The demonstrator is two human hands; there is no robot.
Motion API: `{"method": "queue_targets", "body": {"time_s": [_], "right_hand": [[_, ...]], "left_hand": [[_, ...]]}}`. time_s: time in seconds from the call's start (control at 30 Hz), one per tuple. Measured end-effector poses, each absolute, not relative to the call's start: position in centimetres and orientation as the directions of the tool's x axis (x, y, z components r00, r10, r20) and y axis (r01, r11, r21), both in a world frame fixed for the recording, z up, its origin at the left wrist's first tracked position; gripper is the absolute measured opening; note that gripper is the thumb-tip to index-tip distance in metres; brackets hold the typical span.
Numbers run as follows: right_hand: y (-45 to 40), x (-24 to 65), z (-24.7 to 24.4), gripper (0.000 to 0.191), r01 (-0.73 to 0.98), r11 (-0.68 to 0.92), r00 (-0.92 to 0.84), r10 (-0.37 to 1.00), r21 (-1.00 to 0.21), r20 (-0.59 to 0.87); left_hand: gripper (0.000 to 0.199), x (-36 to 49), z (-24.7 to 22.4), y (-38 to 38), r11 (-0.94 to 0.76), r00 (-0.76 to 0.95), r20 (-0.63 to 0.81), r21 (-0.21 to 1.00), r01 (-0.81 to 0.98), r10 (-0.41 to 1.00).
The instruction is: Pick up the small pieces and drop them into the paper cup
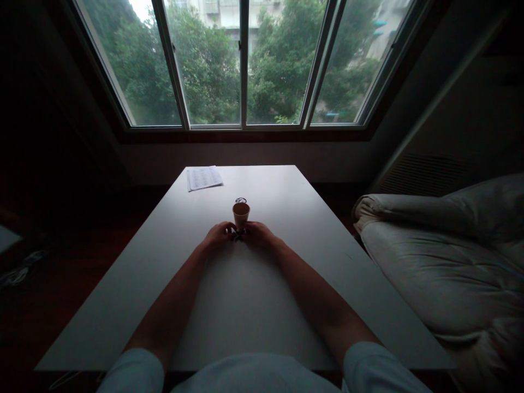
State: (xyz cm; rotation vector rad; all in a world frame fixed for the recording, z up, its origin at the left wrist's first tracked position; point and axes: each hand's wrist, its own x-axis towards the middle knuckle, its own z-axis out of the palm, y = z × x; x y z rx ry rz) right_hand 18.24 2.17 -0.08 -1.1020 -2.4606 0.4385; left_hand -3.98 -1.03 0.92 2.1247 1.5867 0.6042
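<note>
A paper cup [241, 216] stands upright on the white table [241, 305], its open mouth facing up. Just in front of its base lies a small dark object [238, 236] with thin crossing parts, too small to name. My left hand [219, 236] is at the left of this object, with fingers curled in and closed at its edge. From the right, my right hand [259, 233] reaches in with closed fingers by the same object and the lower side of the cup. What the fingertips hold is partly hidden. Behind the cup is a thin dark loop [240, 200].
Printed sheets of paper [203, 178] lie at the table's far left corner. A folded, light padded mattress [434, 262] is to the right of the table. Beyond the far edge is a wide window [243, 65]. White cables [20, 273] lie at the left.
</note>
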Motion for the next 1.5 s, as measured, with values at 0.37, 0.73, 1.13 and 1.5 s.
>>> {"method": "queue_targets", "body": {"time_s": [0.37, 0.73, 1.13, 1.5], "right_hand": [[2.4, 17.9, -0.3, 0.026, 0.613, 0.672, -0.627, 0.734, -0.416, 0.261], [2.9, 17.9, -1.0, 0.024, 0.518, 0.608, -0.542, 0.777, -0.601, 0.319], [2.8, 17.5, -1.6, 0.024, 0.481, 0.586, -0.490, 0.797, -0.652, 0.354], [2.6, 17.6, -0.3, 0.013, 0.407, 0.437, -0.072, 0.891, -0.802, 0.448]], "left_hand": [[0.020, -2.9, 0.2, -1.1, -0.213, 0.152, 0.162, 0.484, 0.849, 0.975], [0.018, -2.9, 0.4, -1.3, -0.194, 0.136, 0.152, 0.480, 0.856, 0.979], [0.018, -3.0, 0.4, -1.3, -0.201, 0.142, 0.157, 0.475, 0.857, 0.977], [0.019, -2.9, 0.4, -1.3, -0.196, 0.133, 0.162, 0.486, 0.852, 0.978]]}}
